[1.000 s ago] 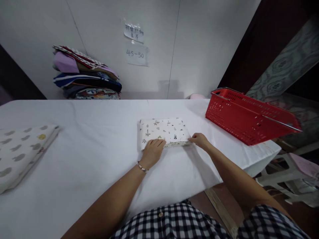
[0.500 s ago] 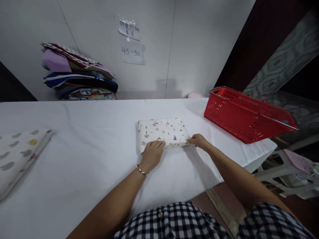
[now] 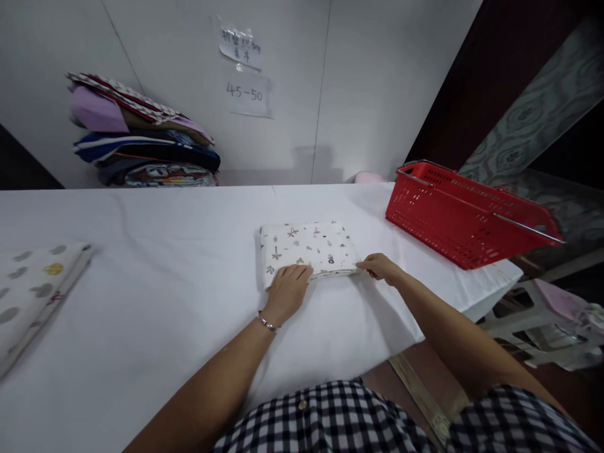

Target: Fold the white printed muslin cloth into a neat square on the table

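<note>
Black-and-white checked fabric forms the shirt (image 3: 330,418) worn by the person, at the near edge of the surface (image 3: 165,308), which is covered with white cloth. Both hands are at the folded cloth (image 3: 309,245), white with small printed motifs, which lies flat near the middle of the surface. Left hand (image 3: 289,292): palm down, fingers side by side and slightly curved, resting over the near left edge of the folded cloth; whether it grips the edge cannot be told. A silver-coloured bracelet (image 3: 267,322) encircles the left wrist. Right hand (image 3: 383,267): thumb and fingertips pinched together on the near right corner of the folded cloth, the other fingers curled in.

A second cloth (image 3: 33,292), white with grey shapes and one yellow shape, lies folded at the left, well apart from the hands and cut off by the picture border. At the right, a red perforated plastic basket (image 3: 453,217) with metal handles stands on the surface. Beyond the right end is a white stool (image 3: 512,308) with a pink seat.

At the far left edge, a stack of folded fabrics (image 3: 155,148) leans unevenly before the pale wall (image 3: 387,75). Two paper labels (image 3: 250,94) are fixed to the wall, the lower marked "45-50"
</note>
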`<state>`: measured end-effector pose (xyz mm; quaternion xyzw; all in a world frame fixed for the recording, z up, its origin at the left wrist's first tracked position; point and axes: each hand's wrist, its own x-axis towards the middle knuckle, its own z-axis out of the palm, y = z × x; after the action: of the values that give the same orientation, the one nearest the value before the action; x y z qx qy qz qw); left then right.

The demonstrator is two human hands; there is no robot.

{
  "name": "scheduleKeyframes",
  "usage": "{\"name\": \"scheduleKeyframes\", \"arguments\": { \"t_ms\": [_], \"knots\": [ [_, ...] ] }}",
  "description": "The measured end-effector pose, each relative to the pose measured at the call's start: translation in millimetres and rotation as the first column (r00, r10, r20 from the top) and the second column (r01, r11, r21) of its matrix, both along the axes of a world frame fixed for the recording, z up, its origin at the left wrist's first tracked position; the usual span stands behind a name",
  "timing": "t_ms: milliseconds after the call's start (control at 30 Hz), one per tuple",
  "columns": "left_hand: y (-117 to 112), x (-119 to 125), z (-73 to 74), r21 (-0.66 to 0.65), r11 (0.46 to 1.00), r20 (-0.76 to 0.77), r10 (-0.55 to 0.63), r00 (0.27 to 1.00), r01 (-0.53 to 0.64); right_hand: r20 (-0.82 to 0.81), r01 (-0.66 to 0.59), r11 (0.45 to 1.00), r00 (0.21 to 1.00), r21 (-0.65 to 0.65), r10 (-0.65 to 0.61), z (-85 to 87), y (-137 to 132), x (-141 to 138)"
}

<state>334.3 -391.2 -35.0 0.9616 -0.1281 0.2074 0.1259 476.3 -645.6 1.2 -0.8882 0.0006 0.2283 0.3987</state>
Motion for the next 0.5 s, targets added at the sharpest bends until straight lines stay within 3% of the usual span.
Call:
{"name": "scheduleKeyframes", "arguments": {
  "t_ms": [300,500],
  "knots": [
    [-0.3,-0.1,-0.8,0.0,1.0,0.007,0.002,1.0,-0.002,-0.038,-0.008,1.0,0.999,-0.012,0.007,2.7,3.2,-2.4],
    [0.2,-0.8,0.0,-0.001,1.0,0.011,-0.008,1.0,0.008,0.04,0.003,1.0,0.999,0.008,-0.003,13.4,5.2,5.7]
  ]
}}
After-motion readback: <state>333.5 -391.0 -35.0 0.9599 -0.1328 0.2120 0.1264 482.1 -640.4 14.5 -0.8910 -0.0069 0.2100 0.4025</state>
